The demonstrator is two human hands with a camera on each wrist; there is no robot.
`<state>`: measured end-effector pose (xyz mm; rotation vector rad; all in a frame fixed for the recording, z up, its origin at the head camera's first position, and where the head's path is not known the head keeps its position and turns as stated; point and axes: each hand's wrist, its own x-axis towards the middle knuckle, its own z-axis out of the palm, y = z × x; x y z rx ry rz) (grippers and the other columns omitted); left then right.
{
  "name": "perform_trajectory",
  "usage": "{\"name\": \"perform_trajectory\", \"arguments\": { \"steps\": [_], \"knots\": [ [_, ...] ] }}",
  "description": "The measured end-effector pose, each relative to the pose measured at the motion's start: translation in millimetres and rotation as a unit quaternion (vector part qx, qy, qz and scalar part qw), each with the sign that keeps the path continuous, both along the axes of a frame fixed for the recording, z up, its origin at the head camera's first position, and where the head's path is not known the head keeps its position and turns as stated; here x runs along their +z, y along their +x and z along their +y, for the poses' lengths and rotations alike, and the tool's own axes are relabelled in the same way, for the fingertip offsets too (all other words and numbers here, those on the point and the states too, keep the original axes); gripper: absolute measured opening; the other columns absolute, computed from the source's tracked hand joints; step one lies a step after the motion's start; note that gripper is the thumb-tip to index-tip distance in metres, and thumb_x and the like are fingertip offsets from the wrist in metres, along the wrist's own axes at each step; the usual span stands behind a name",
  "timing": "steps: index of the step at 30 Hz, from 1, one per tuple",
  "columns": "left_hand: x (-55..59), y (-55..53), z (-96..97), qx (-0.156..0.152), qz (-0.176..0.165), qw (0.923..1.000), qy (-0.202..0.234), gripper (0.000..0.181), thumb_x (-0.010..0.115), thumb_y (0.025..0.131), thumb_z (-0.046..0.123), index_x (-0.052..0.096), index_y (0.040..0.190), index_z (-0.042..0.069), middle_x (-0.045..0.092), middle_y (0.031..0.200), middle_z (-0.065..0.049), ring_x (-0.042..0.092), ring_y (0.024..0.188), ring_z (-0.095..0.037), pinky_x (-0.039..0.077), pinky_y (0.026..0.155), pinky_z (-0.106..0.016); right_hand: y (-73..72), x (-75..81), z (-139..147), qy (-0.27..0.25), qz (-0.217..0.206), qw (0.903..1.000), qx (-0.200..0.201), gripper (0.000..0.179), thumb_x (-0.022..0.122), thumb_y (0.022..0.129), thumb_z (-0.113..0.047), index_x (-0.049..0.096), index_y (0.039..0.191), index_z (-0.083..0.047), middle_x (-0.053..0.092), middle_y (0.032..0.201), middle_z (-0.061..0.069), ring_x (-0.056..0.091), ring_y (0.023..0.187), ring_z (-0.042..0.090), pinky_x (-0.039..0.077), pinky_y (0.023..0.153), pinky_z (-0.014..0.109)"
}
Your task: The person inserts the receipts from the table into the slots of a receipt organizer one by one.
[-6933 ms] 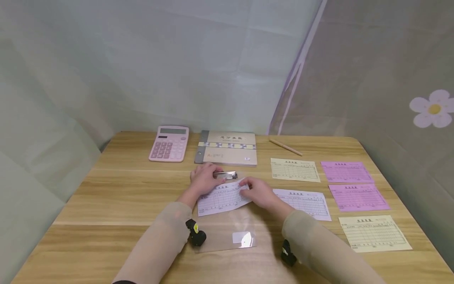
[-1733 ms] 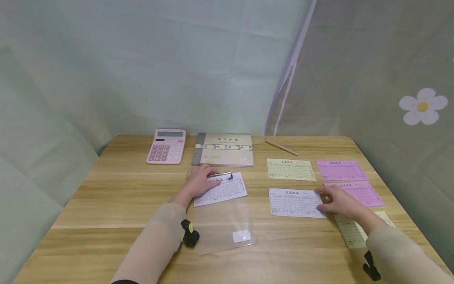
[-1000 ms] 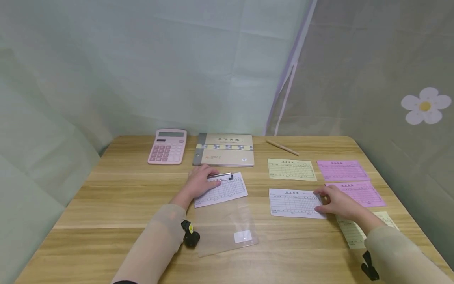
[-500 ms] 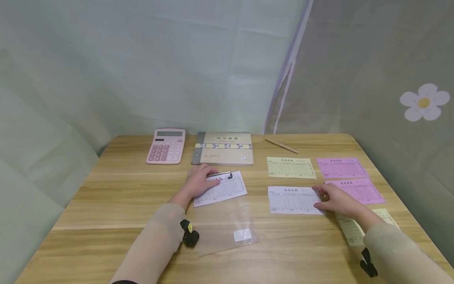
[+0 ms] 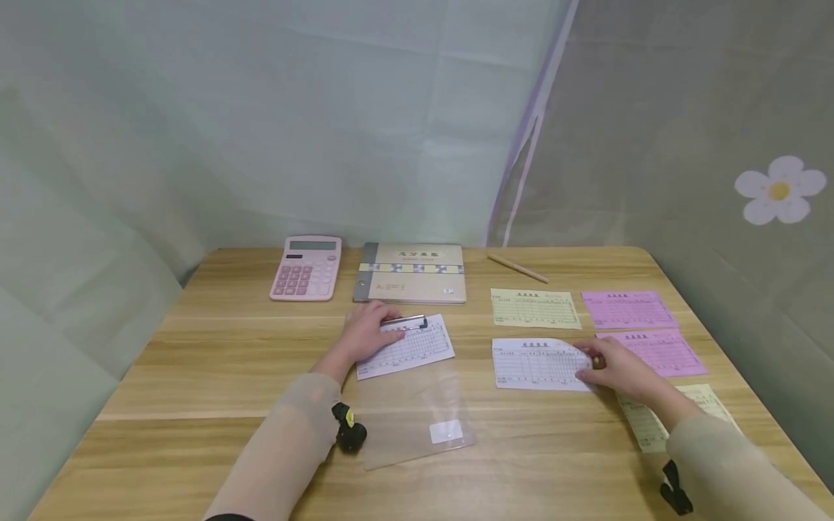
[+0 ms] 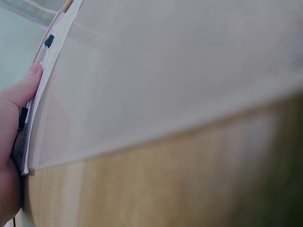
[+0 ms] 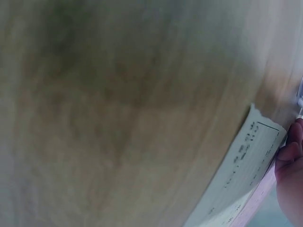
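Pinching the right end of the loose white slip (image 5: 534, 365), the right hand (image 5: 619, 369) was narrow, thumb on the near side and fingers on the far side, with the paper's far right corner bowed up between them. The left hand (image 5: 366, 333) gripped the left part of the metal clip (image 5: 409, 323) on the clear board (image 5: 407, 412), its thumb toward the near side. Under the clip lay another white slip, the clipped slip (image 5: 417, 351), set a little askew.

The step in hand looked like picking up the loose slip while the board was kept steady. The next move seemed to call for a light, sure pinch, so that the thin paper came up without creasing, and for a calm left hand, lest the board slide.

The loose slip lay flat on the surface (image 5: 215, 434) along most of its length, to the left of the right hand and touching it, well apart from the left hand. Just far of it was a yellow slip (image 5: 534, 309); a pink slip (image 5: 664, 356) lay just beyond the right hand.
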<state>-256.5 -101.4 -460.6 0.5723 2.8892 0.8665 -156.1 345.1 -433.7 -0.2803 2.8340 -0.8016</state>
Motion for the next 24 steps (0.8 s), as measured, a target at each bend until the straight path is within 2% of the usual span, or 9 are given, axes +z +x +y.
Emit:
{"name": "perform_trajectory", "arguments": {
  "steps": [11,19,24],
  "knots": [
    [-0.3,0.0,0.2,-0.001,-0.002,1.0000,-0.002,0.043,0.067,0.085,0.039,0.060,0.120,0.015,0.053,0.118,-0.004,0.042,0.110,-0.024,0.028,0.093,-0.044,2.2,0.4,-2.8,-0.005,0.004,0.9990,-0.045,0.049,0.065,0.087,-0.014,0.048,0.132,-0.005,0.057,0.096,0.007,0.052,0.083,0.020,0.044,0.072,0.036],
    [-0.5,-0.3,0.5,-0.003,-0.001,1.0000,-0.001,0.043,0.067,0.085,0.039,0.060,0.120,0.015,0.053,0.118,-0.004,0.042,0.111,-0.024,0.028,0.094,-0.044,3.9,1.9,-0.6,-0.014,0.006,0.9980,-0.062,0.045,0.063,0.089,-0.017,0.049,0.132,-0.011,0.058,0.098,0.009,0.052,0.083,0.021,0.043,0.068,0.034],
    [-1.0,-0.2,0.7,-0.003,0.004,1.0000,0.002,0.042,0.067,0.085,0.038,0.061,0.119,0.014,0.053,0.117,-0.005,0.042,0.110,-0.024,0.028,0.094,-0.044,4.8,3.1,1.3,-0.043,0.000,0.9965,-0.071,0.045,0.062,0.090,-0.017,0.050,0.134,-0.012,0.057,0.100,0.012,0.051,0.081,0.022,0.044,0.064,0.033]
  ]
}}
